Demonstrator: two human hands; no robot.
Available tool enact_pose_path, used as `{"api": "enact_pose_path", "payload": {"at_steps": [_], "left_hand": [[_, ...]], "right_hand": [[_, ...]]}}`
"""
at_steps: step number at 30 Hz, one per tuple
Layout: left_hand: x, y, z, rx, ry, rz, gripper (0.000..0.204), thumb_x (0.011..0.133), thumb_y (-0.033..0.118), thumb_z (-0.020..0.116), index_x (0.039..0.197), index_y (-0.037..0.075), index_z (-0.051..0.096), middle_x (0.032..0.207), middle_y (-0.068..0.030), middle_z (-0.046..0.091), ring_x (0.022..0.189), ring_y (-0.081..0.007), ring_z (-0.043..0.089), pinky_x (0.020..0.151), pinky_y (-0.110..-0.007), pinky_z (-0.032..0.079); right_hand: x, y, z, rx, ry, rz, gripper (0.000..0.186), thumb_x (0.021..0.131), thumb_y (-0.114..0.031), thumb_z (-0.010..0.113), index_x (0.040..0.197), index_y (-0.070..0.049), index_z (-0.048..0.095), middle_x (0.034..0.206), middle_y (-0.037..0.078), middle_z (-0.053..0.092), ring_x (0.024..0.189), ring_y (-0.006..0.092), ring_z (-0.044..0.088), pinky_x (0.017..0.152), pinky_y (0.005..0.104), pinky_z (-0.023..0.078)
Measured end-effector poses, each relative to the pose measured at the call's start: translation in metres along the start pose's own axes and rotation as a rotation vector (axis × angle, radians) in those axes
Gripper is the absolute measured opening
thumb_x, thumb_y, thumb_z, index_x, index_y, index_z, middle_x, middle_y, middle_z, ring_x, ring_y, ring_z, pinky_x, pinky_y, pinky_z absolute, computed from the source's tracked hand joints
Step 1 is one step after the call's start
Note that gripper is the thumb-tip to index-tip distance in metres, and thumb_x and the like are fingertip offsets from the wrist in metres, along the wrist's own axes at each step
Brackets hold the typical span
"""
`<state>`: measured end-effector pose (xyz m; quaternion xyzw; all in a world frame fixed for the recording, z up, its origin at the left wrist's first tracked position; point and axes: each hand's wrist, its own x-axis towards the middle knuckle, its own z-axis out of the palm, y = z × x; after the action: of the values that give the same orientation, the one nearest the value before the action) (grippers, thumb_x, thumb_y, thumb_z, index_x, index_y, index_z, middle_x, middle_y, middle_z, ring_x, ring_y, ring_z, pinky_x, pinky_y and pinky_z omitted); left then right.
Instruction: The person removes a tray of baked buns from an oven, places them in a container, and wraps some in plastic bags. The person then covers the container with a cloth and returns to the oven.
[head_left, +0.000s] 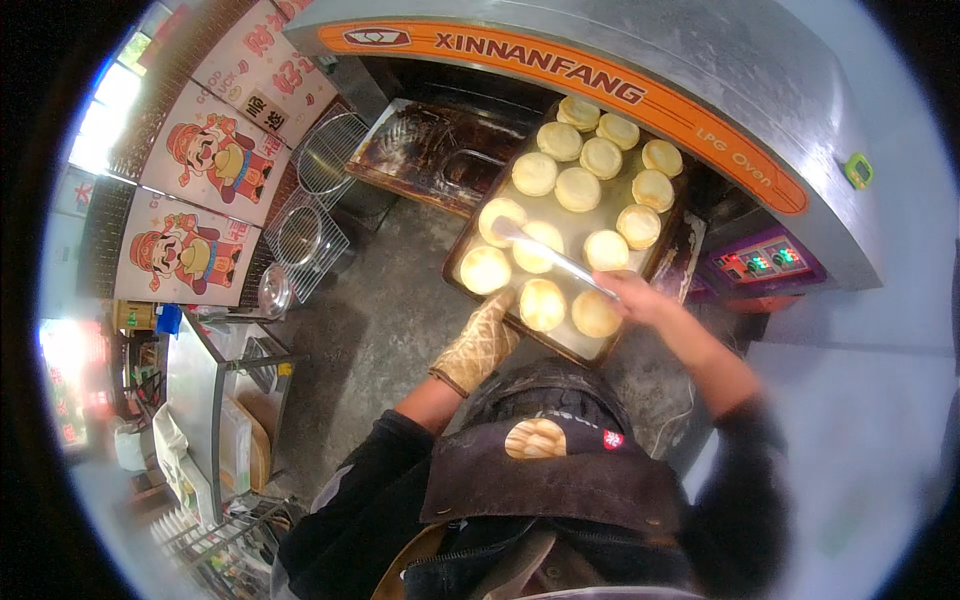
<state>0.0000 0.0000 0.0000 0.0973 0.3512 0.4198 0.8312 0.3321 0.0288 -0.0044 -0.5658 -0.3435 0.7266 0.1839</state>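
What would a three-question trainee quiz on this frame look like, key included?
1. True or false: the left hand is bare.
2. The right hand holds: A) a pastry; B) a long tool; C) a cloth.
3. Fill in: the round pastries sit on a ____.

Key: 1. False, it wears an oven mitt. 2. B; the long tool is motion-blurred. 3. Baking tray.

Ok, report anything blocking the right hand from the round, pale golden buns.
Nothing visible blocks it; only the long, pale tool in the bare right hand reaches over the buns. The left hand, in a quilted tan mitt, is by the dark-rimmed tray's edge.
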Motion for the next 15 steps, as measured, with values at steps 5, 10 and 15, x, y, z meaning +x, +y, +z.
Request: {"api": "enact_pose_path", "payload": {"at_steps": [5, 10, 15], "left_hand": [[-0.019, 0.016, 0.007, 0.644, -0.194, 0.286, 0.036, 0.11, 0.016, 0.054, 0.141, -0.003, 0.055, 0.139, -0.0149, 0.062, 0.128, -0.0238, 0.062, 0.112, -0.035, 0.053], [-0.038, 0.021, 0.009, 0.425, -0.185, 0.181, 0.034, 0.11, 0.014, 0.054, 0.139, -0.004, 0.057, 0.139, -0.015, 0.063, 0.127, -0.0242, 0.062, 0.112, -0.035, 0.053], [-0.041, 0.026, -0.007, 0.236, -0.025, 0.007, 0.034, 0.108, 0.012, 0.057, 0.139, -0.003, 0.057, 0.141, -0.0148, 0.062, 0.128, -0.026, 0.062, 0.112, -0.038, 0.054]], "right_hand": [[-0.012, 0.019, 0.03, -0.766, 0.516, -0.82, 0.046, 0.104, -0.041, 0.067, 0.137, -0.008, 0.065, 0.092, 0.016, 0.07, 0.077, 0.0336, 0.071, 0.066, 0.0434, 0.056], [-0.05, 0.021, 0.049, -1.291, 0.747, -0.659, 0.049, 0.102, -0.036, 0.067, 0.143, -0.01, 0.059, 0.096, 0.018, 0.065, 0.088, 0.0379, 0.071, 0.072, 0.0465, 0.058], [-0.077, 0.019, 0.083, -1.372, 0.774, -0.575, 0.053, 0.103, -0.035, 0.066, 0.149, -0.011, 0.053, 0.105, 0.018, 0.064, 0.092, 0.0397, 0.072, 0.074, 0.0477, 0.059]]}}
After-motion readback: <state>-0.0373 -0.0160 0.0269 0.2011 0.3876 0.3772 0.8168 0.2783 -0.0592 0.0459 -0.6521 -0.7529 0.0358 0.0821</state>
